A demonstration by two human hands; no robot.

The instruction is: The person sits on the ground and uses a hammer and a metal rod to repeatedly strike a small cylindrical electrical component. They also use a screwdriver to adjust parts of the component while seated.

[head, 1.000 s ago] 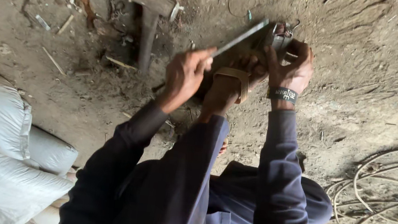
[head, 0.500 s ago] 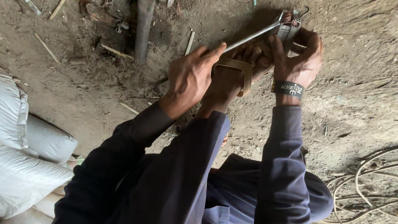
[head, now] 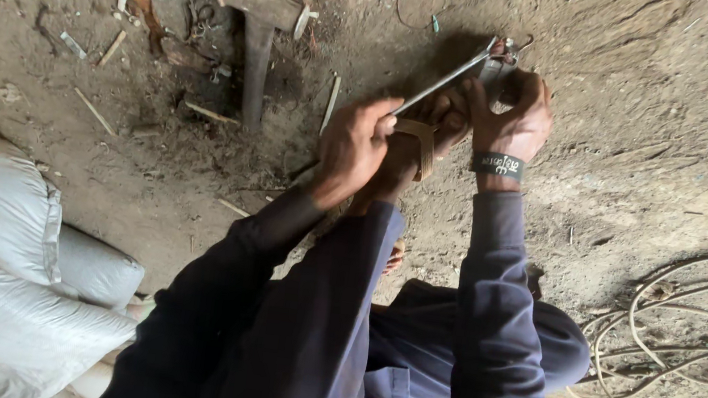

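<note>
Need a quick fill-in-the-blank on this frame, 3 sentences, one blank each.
1. The left hand grips the lower end of a long metal ____.
2. The right hand wears a dark ____ at the wrist.
3. A wooden mallet lies on the ____ floor, beyond the left hand.

Missing words: rod; wristband; dirt
</note>
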